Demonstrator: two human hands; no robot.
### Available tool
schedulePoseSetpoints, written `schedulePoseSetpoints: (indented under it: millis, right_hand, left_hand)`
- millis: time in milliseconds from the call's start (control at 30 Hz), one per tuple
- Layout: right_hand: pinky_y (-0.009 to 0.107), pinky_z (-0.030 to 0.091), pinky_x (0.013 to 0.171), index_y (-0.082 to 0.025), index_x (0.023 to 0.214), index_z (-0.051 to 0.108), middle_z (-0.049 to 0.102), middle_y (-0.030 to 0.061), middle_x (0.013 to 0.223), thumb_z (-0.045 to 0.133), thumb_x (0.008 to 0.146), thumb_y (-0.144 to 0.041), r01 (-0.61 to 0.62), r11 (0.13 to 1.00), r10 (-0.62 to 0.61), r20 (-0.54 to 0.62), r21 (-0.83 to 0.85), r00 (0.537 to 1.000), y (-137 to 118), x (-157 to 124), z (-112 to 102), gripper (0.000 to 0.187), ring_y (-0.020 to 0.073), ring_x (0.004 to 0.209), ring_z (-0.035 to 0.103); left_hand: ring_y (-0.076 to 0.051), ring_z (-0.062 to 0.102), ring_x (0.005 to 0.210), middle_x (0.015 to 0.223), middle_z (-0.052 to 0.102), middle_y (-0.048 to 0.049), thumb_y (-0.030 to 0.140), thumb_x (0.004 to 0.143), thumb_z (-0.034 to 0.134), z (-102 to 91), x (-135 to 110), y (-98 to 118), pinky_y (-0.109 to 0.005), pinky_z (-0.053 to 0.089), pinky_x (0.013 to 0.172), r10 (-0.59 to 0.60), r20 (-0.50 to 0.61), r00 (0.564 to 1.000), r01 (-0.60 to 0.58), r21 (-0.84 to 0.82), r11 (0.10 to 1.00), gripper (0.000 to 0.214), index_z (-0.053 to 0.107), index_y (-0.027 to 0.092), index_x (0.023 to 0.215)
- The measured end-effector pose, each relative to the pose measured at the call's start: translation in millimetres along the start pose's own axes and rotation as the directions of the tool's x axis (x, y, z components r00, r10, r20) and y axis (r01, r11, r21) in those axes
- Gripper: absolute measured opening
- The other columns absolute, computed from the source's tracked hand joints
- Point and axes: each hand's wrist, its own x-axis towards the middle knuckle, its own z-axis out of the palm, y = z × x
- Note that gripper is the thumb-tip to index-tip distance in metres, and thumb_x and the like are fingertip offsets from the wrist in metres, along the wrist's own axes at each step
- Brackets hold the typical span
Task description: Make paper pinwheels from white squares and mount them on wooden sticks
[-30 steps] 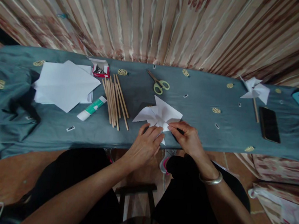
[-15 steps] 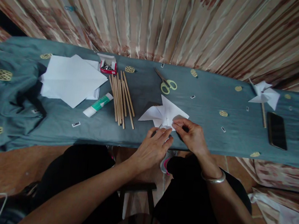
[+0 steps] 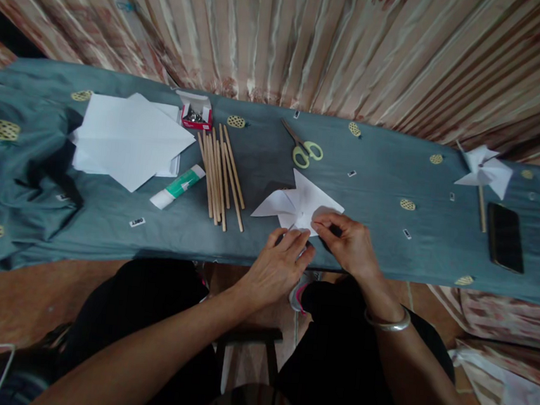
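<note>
A white paper pinwheel (image 3: 301, 202), partly folded, lies on the table in front of me; its left blade is curled in and its right part is flatter. My left hand (image 3: 279, 264) grips the pinwheel's near edge with bent fingers. At the right side of the paper, my right hand (image 3: 346, 243) pinches it between thumb and fingertips. The fingers cover the near edge of the paper. Beyond it are scissors (image 3: 309, 149) with pale green handles, and several wooden sticks (image 3: 220, 175) lie to the left.
A glue stick (image 3: 177, 187) lies left of the sticks, near stacked white paper (image 3: 127, 141). Behind is a small red box (image 3: 196, 118) of metal pins. At right sit a finished pinwheel (image 3: 486, 169) on a stick and a black phone (image 3: 505, 238). A curtain (image 3: 267, 36) hangs behind the table.
The view has shifted slightly. Both hands keep their hold on the paper pinwheel, with only small finger movements. The other things stay where they were.
</note>
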Motion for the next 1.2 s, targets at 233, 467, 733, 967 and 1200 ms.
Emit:
schedulePoseSetpoints:
  millis: [233, 467, 733, 967, 1200]
  right_hand:
    - [0.03, 0.046, 0.071, -0.023, 0.082, 0.071, 0.067, 0.0006, 0.073, 0.061, 0.084, -0.028, 0.026, 0.998, -0.028, -0.03, -0.063, 0.999, -3, 0, 1, 0.011, 0.0175, 0.071, 0.062]
    - [0.034, 0.049, 0.075, -0.024, 0.084, 0.072, 0.07, 0.0029, 0.074, 0.058, 0.088, -0.031, 0.112, 0.974, -0.126, -0.06, -0.196, 0.99, -4, -2, 2, 0.016, 0.0212, 0.074, 0.063]
    - [0.043, 0.045, 0.091, -0.019, 0.105, 0.073, 0.075, 0.009, 0.105, 0.053, 0.094, -0.032, 0.226, 0.923, -0.263, -0.082, -0.31, 0.961, -6, -9, 7, 0.026, 0.0277, 0.099, 0.064]
    - [0.044, 0.046, 0.091, -0.019, 0.109, 0.073, 0.074, 0.009, 0.109, 0.051, 0.095, -0.027, 0.284, 0.906, -0.322, -0.076, -0.314, 0.944, -9, -11, 10, 0.027, 0.0274, 0.098, 0.063]
    - [0.045, 0.048, 0.099, -0.018, 0.114, 0.07, 0.073, 0.0101, 0.112, 0.047, 0.096, -0.023, 0.287, 0.939, -0.305, -0.07, -0.19, 0.95, -9, -12, 11, 0.029, 0.0253, 0.107, 0.065]
  left_hand:
    - [-0.027, 0.049, 0.127, 0.137, 0.056, -0.0152, 0.02, 0.095, 0.048, 0.7, 0, 1, -0.045, 0.037, 0.104, -0.004, 0.012, 1.0, 0.004, 0.003, 1.0, 0.03, 0.057, 0.011, 0.122]
    - [-0.028, 0.049, 0.125, 0.137, 0.056, -0.0168, 0.02, 0.094, 0.049, -1.6, 1, 2, -0.046, 0.038, 0.103, -0.005, 0.038, 0.999, 0.006, -0.004, 1.0, 0.032, 0.056, 0.01, 0.123]
    - [-0.027, 0.051, 0.122, 0.136, 0.056, -0.015, 0.019, 0.095, 0.047, -1.3, 2, 2, -0.045, 0.038, 0.102, -0.005, 0.026, 1.0, 0.005, 0.01, 1.0, 0.031, 0.057, 0.011, 0.123]
    - [-0.027, 0.052, 0.12, 0.134, 0.057, -0.0146, 0.019, 0.095, 0.047, 1.4, 2, 3, -0.045, 0.039, 0.102, 0.001, -0.008, 1.0, -0.001, 0.014, 1.0, 0.029, 0.058, 0.011, 0.12]
    - [-0.028, 0.053, 0.12, 0.135, 0.057, -0.0151, 0.019, 0.095, 0.046, -1.2, 2, 4, -0.044, 0.041, 0.1, -0.002, 0.0, 1.0, 0.002, 0.012, 1.0, 0.028, 0.058, 0.01, 0.119]
